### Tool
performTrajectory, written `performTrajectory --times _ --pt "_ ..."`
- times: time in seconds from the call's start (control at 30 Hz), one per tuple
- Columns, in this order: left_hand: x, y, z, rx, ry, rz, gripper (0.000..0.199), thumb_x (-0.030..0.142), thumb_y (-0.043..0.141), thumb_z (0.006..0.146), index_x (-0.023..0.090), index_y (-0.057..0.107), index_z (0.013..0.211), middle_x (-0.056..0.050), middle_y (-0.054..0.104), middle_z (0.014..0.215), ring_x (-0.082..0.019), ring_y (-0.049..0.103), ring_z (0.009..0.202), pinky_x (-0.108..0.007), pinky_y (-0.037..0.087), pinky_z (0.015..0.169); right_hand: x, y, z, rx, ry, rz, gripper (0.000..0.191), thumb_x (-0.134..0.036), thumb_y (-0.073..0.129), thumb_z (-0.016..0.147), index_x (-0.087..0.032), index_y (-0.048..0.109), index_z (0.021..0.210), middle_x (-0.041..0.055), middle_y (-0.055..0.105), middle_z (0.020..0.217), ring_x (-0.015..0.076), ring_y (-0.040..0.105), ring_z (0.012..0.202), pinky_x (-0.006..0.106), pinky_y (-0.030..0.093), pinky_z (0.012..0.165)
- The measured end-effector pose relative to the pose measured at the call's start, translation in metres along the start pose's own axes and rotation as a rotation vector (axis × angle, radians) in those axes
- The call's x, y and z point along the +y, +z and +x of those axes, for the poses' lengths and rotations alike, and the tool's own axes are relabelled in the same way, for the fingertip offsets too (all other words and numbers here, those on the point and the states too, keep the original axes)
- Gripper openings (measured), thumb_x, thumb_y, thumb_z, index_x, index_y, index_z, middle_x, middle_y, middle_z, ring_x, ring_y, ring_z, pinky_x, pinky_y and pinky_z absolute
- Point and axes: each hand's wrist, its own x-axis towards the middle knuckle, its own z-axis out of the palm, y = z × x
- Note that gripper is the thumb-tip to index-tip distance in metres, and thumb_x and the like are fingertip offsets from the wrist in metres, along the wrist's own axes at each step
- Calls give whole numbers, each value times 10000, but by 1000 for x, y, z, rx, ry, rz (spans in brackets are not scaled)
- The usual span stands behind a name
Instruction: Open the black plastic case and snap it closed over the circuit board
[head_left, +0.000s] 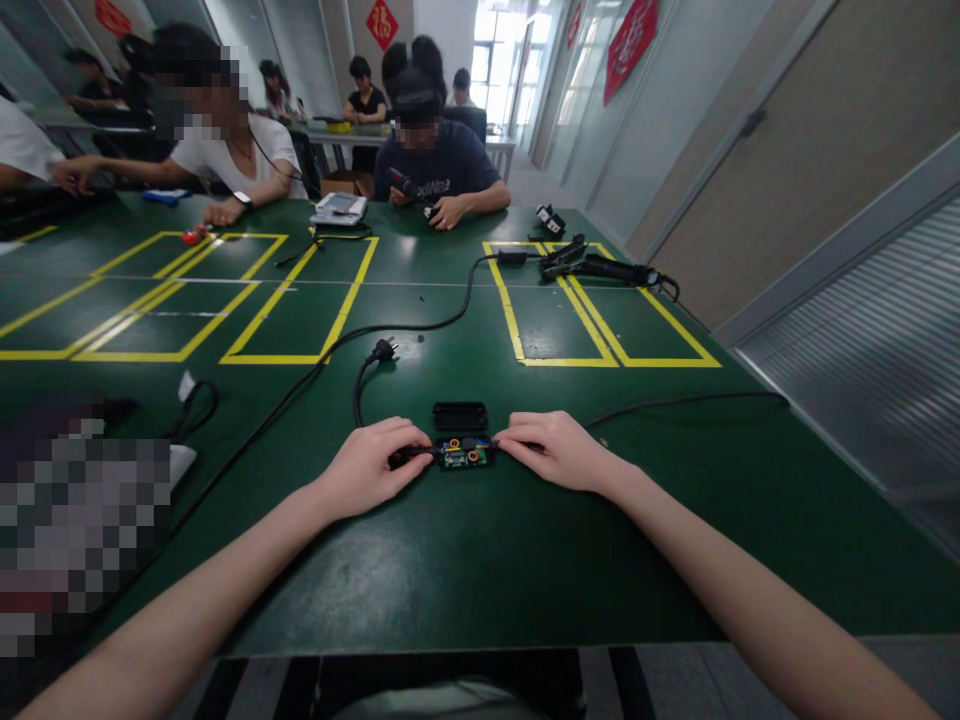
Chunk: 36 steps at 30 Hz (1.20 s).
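Observation:
A small black case (465,464) with a green circuit board and copper coils inside lies open on the green table. Just behind it rests a separate black cover (460,415). My left hand (381,462) pinches the black cable at the left end of the case. At its right end, my right hand (556,450) has its fingers closed on the other cable. The left cable curves back to a black plug (384,350); the right cable (675,402) runs off to the right across the table.
Yellow tape rectangles mark the green table (420,560). A long black cable (360,330) crosses it to a black adapter (513,258). Black tools (600,268) lie at the back right, a pixelated object at the left. People sit across the table, one holding a dark tool.

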Motion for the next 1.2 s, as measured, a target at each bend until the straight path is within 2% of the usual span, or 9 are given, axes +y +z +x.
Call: performTrajectory --times 0.1,0.2,0.47,0.8,0.93,0.97,1.03,1.1,1.2 --pt "2 2 1 9 27 -5 204 319 551 1027 203 713 984 -56 704 952 -196 669 887 -303 530 764 -1 3 1 43 7 -15 409 -329 454 1094 -189 761 864 53 687 828 161 646 729 278 451 654" --pt "2 4 2 10 28 15 236 328 527 1046 205 709 959 -58 706 938 -207 662 895 -335 532 809 -2 7 3 80 26 -5 406 -339 470 1090 -193 746 831 54 681 827 169 640 744 286 460 669" --pt "4 10 4 8 -48 -26 280 375 524 1042 202 685 891 -26 663 821 -189 625 798 -314 515 757 -2 7 4 40 103 181 367 -396 540 1058 -192 763 850 46 685 803 152 629 680 273 451 624" --pt "5 10 5 47 -25 9 174 324 585 1012 209 675 918 -27 658 853 -206 622 858 -332 507 785 -3 10 8 45 141 119 197 -246 644 973 -189 691 791 -12 618 684 120 551 599 247 364 579" --pt "5 10 4 44 -16 41 174 302 570 1014 223 677 1126 -59 683 1037 -224 642 966 -361 538 859 -3 13 8 113 141 62 83 -243 658 940 -196 719 911 6 639 756 145 591 662 264 423 621" --pt "4 11 4 41 -13 53 228 308 563 1018 221 669 1201 -78 679 1104 -235 642 1008 -380 544 890 -2 14 8 149 139 47 109 -256 665 933 -199 731 998 23 659 811 164 611 713 281 457 658" --pt "1 12 3 35 -10 93 354 354 562 1025 219 632 1344 -121 653 1254 -273 620 1129 -448 535 978 -1 15 8 216 127 5 302 -283 675 924 -209 717 1214 81 703 992 226 643 886 353 520 781" --pt "-2 13 2 21 -13 156 481 446 586 1016 239 583 1451 -158 571 1449 -335 535 1310 -551 475 1085 0 17 8 229 106 -40 424 -284 654 939 -239 674 1360 127 698 1204 285 620 1087 454 521 910" --pt "-5 14 2 -44 3 232 655 567 655 960 269 528 1530 -175 405 1641 -408 370 1488 -659 350 1174 2 19 9 168 86 -53 335 -257 588 996 -256 726 1301 130 687 1315 297 594 1204 507 486 984"
